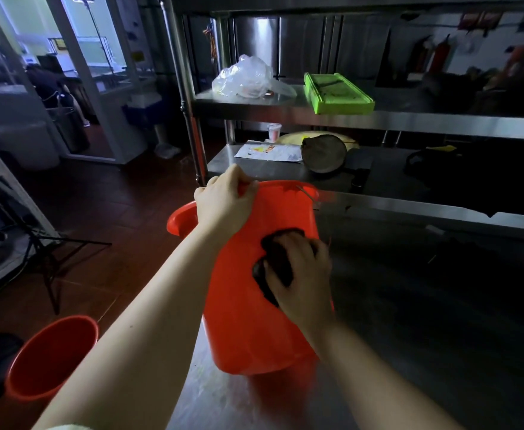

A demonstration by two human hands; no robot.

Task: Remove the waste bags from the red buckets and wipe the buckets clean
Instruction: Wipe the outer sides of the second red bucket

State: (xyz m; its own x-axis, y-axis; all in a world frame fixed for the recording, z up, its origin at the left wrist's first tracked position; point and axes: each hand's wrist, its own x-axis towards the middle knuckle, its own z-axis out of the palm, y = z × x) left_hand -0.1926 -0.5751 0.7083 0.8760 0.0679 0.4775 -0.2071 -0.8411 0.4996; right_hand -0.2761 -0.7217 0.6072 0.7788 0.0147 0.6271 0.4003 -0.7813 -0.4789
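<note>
A red bucket (pixel 239 305) lies tilted on the steel table (pixel 409 352), its mouth turned away from me to the left. My left hand (pixel 223 200) grips its upper rim. My right hand (pixel 301 268) presses a dark cloth (pixel 273 262) against the bucket's outer wall, fingers curled over the cloth. A second red bucket (pixel 50 358) stands upright on the floor at the lower left, with no bag visible inside it.
A steel shelf rack (pixel 378 119) rises behind the table with a clear plastic bag (pixel 248 79), a green tray (pixel 335 94) and a dark round pan (pixel 322 153). A black tripod (pixel 46 252) stands on the red-brown floor at left. A person (pixel 53 85) stands far back left.
</note>
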